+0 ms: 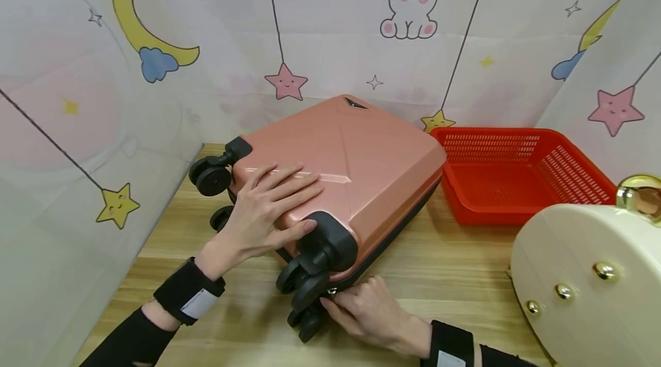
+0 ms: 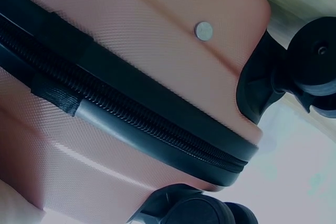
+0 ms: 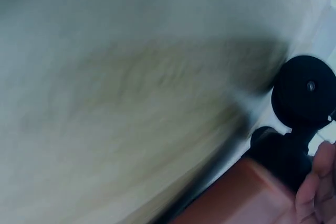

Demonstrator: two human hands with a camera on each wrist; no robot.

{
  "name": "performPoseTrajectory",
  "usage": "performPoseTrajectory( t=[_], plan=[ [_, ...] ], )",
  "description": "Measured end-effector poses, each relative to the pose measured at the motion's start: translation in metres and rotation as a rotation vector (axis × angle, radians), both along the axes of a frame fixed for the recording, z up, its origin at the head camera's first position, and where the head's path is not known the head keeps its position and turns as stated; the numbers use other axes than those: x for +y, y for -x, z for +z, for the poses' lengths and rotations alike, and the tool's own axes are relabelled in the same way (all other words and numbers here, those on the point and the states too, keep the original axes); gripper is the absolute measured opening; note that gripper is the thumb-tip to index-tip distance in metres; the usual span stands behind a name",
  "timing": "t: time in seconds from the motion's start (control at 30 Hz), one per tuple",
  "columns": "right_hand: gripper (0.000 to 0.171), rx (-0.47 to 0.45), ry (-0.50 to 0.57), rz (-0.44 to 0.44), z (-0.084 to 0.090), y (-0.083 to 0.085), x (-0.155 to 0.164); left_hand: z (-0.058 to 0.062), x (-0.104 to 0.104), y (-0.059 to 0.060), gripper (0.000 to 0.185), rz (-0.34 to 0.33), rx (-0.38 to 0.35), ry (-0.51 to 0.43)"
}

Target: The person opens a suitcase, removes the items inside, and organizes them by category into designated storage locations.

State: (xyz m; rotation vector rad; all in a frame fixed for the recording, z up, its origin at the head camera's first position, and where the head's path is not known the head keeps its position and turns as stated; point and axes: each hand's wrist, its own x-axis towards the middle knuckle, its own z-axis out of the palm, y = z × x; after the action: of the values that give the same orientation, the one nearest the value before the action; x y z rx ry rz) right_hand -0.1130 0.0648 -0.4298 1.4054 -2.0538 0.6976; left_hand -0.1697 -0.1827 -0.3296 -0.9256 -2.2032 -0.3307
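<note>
A pink hard-shell suitcase (image 1: 382, 143) lies on its side on the wooden table, its black wheels toward the person. My left hand (image 1: 268, 206) rests spread on the shell, its thumb by a black wheel corner (image 1: 333, 241). Low at the suitcase's near corner, my right hand (image 1: 372, 312) has curled fingers pinching a small metal zipper pull (image 1: 332, 291), partly hidden by the fingers. A black zipper (image 2: 131, 116) runs between the two shell halves in the left wrist view. Fingers (image 3: 310, 198) of the right hand appear beside a wheel (image 3: 304, 90) in the right wrist view.
A red plastic basket (image 1: 516, 212) stands behind and right of the suitcase. A cream rounded case (image 1: 578, 246) with gold studs occupies the right front. White cloth (image 1: 335, 23) printed with stars, a moon and a rabbit hangs behind the table.
</note>
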Motion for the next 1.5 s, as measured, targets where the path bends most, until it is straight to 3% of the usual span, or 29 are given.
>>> performPoseTrajectory(
  t=[0.27,0.43,0.57,0.7,0.83,0.97,1.07,1.17,1.23,1.33,1.43,1.5],
  plan=[
    [0.037,0.000,-0.004,0.107,0.005,0.008,0.015,-0.002,0.001,0.001,0.065,-0.016,0.039,-0.028],
    [0.036,-0.016,-0.035,0.132,0.009,0.011,0.020,0.007,0.006,-0.001,0.066,-0.043,0.000,-0.028],
    [0.039,-0.026,-0.052,0.137,0.012,0.012,0.021,0.021,0.016,-0.010,0.070,-0.069,-0.116,0.039],
    [0.041,-0.009,-0.057,0.150,0.013,0.015,0.020,0.035,0.027,-0.025,0.073,-0.107,-0.266,0.162],
    [0.041,-0.025,-0.075,0.172,0.015,0.017,0.020,0.044,0.038,-0.039,0.081,-0.109,-0.341,0.278],
    [0.037,-0.053,-0.096,0.191,0.016,0.017,0.021,0.047,0.044,-0.049,0.076,-0.055,-0.348,0.294],
    [0.035,-0.063,-0.106,0.200,0.016,0.016,0.020,0.048,0.047,-0.062,0.067,0.037,-0.245,0.261],
    [0.035,-0.072,-0.102,0.207,0.016,0.015,0.019,0.050,0.048,-0.080,0.062,0.173,-0.134,0.231],
    [0.035,-0.074,-0.096,0.214,0.016,0.015,0.018,0.051,0.050,-0.091,0.066,0.263,-0.141,0.237],
    [0.035,-0.065,-0.090,0.221,0.017,0.016,0.018,0.049,0.052,-0.101,0.079,0.373,-0.226,0.297],
    [0.035,-0.065,-0.087,0.225,0.017,0.017,0.018,0.043,0.055,-0.104,0.084,0.376,-0.283,0.335],
    [0.037,-0.055,-0.078,0.219,0.017,0.018,0.018,0.038,0.055,-0.102,0.082,0.314,-0.265,0.305]
  ],
)
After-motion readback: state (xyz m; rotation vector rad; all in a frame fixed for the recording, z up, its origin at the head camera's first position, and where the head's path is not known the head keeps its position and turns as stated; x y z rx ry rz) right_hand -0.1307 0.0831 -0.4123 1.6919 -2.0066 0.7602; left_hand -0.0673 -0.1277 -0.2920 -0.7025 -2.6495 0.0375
